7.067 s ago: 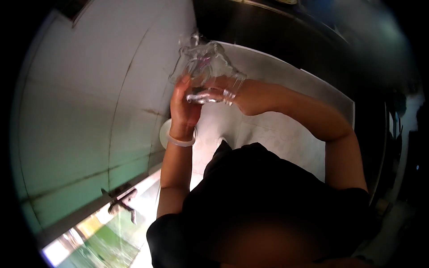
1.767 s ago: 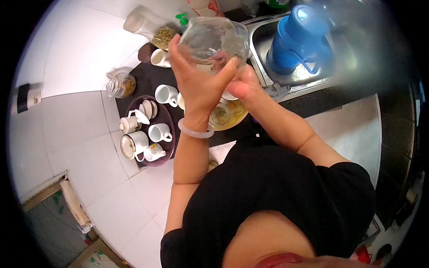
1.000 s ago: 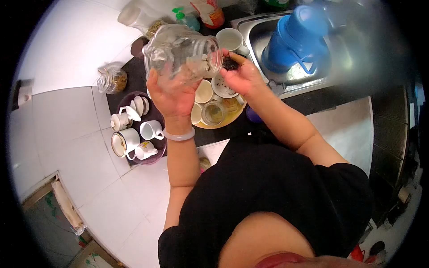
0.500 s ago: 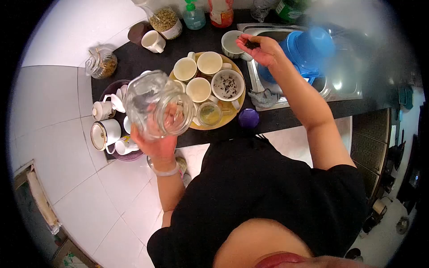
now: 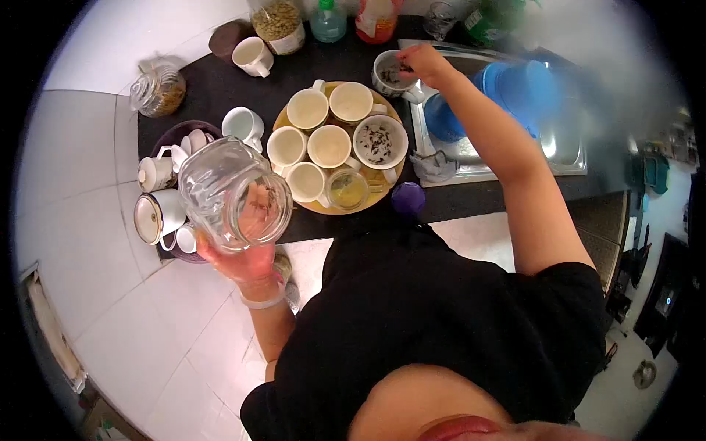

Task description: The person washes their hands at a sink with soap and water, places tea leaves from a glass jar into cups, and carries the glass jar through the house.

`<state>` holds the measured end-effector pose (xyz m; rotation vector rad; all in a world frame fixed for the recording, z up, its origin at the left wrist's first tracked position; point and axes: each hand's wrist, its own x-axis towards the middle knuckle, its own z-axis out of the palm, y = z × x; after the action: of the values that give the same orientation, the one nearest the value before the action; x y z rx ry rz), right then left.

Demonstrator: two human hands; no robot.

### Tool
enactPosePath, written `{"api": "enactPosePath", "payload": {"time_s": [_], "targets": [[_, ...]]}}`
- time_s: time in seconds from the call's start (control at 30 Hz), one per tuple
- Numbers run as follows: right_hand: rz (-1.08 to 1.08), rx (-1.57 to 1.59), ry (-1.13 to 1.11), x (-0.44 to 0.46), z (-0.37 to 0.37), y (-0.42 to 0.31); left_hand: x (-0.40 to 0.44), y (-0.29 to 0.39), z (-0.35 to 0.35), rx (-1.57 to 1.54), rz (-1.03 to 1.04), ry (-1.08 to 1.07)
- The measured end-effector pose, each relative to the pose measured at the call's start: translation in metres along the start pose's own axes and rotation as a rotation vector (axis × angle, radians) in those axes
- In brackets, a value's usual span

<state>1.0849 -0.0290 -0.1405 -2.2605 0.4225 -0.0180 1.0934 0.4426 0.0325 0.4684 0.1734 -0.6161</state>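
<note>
My left hand (image 5: 246, 264) grips a large clear glass jar (image 5: 202, 187) from below, its wide mouth tilted toward the right. No contents show inside the jar. My right hand (image 5: 428, 65) is turned down over a white mug (image 5: 393, 92) beside the sink, fingers curled around some dark dried leaves. More dark leaves (image 5: 390, 72) lie inside that mug. On a round yellow tray (image 5: 387, 192) stand several cream mugs (image 5: 329, 145), a glass cup (image 5: 348, 189) and a wider white mug (image 5: 404, 147) with scattered dark leaves in it.
A dark basin (image 5: 176, 140) with white teaware sits at left. A purple lid (image 5: 408, 198) lies near the counter's front edge. Blue plastic containers (image 5: 522, 92) stand in the steel sink (image 5: 566, 158). Jars and bottles (image 5: 328, 26) line the back wall.
My right hand has turned from palm up with leaves on it to palm down over the mug, which now has leaves inside. The jar has moved slightly left and down in view.
</note>
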Motion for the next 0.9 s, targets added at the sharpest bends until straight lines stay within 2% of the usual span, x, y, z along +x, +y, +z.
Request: {"api": "enactPosePath", "payload": {"time_s": [0.1, 0.2, 0.27, 0.33, 0.4, 0.47, 0.5, 0.57, 0.63, 0.73, 0.77, 0.9], "targets": [[0.084, -0.003, -0.006, 0.002, 0.001, -0.004, 0.004, 0.004, -0.001, -0.043, -0.018, 0.028], [0.067, 0.000, -0.030, -0.002, 0.002, -0.005, 0.006, 0.005, 0.001, -0.020, -0.026, -0.003], [0.133, 0.092, -0.042, -0.003, 0.002, -0.006, 0.006, 0.006, 0.005, 0.034, -0.050, -0.037], [0.323, 0.286, -0.053, -0.005, -0.001, -0.023, 0.007, 0.006, 0.007, 0.037, -0.055, -0.049], [0.114, -0.022, -0.146, 0.001, -0.004, -0.017, 0.007, 0.005, 0.006, 0.026, -0.066, -0.044], [-0.116, -0.065, -0.120, 0.002, -0.004, -0.008, 0.007, 0.006, 0.002, 0.002, -0.081, -0.025], [-0.238, 0.045, -0.046, -0.003, -0.004, -0.012, 0.007, 0.006, 0.001, -0.001, -0.088, -0.035], [-0.080, 0.503, -0.018, -0.008, -0.003, -0.023, 0.006, 0.006, 0.001, -0.010, -0.097, -0.050], [0.528, 1.154, -0.111, -0.037, -0.012, -0.122, 0.003, 0.007, -0.003, -0.025, -0.083, -0.035], [0.434, 1.115, -0.211, -0.044, -0.001, -0.143, 0.003, 0.007, -0.009, -0.039, -0.079, -0.061], [0.562, 1.120, -0.194, -0.043, 0.003, -0.151, 0.003, 0.007, -0.008, -0.040, -0.082, -0.068], [0.477, 1.165, -0.318, -0.049, 0.013, -0.157, -0.004, 0.007, -0.007, 0.020, 0.001, 0.016]]}}
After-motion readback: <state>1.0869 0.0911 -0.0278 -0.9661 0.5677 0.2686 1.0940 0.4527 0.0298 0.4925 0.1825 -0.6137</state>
